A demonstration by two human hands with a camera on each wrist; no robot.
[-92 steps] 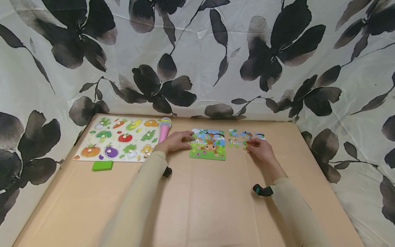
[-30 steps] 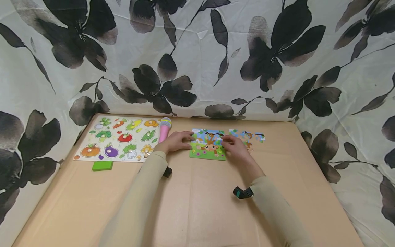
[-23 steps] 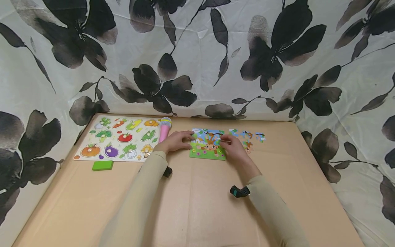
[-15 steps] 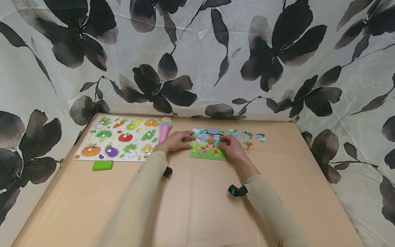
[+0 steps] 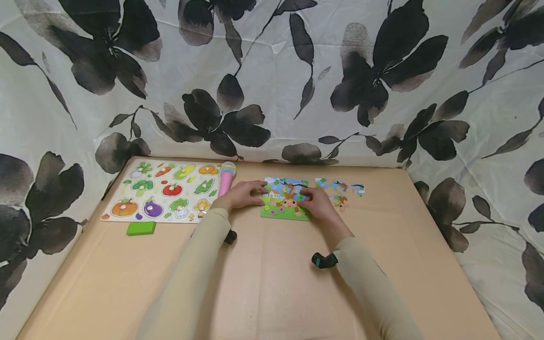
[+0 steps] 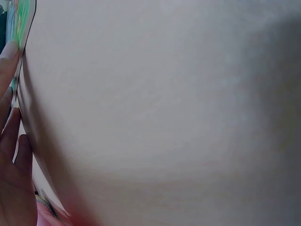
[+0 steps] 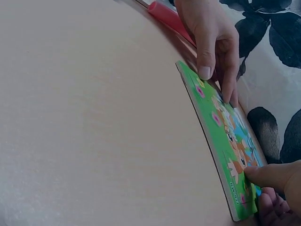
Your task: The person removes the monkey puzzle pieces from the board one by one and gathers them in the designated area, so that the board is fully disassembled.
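A square jigsaw puzzle (image 5: 286, 210) with monkeys, a house and green grass lies flat in the middle of the table. At its left edge, my left hand (image 5: 243, 194) touches the border with thumb and fingertips. My right hand (image 5: 319, 204) grips the right side; in the right wrist view its thumb (image 7: 268, 175) lies on the picture, with the other fingers curled by the edge. Whether a loose piece is under those fingers cannot be seen. Several loose puzzle pieces (image 5: 342, 202) with similar pictures lie just right of the hand, which partly covers that group.
A white vegetable puzzle board (image 5: 155, 192) lies at the left. Between it and my left hand is a pink toy microphone (image 5: 227, 177). A green block (image 5: 141, 228) lies before the board. A floral cloth (image 5: 276, 123) hangs behind the table.
My right hand has left the loose pieces, moved left onto the monkey puzzle's right side, and shifted slightly further left since. My left hand has stayed at the left edge.
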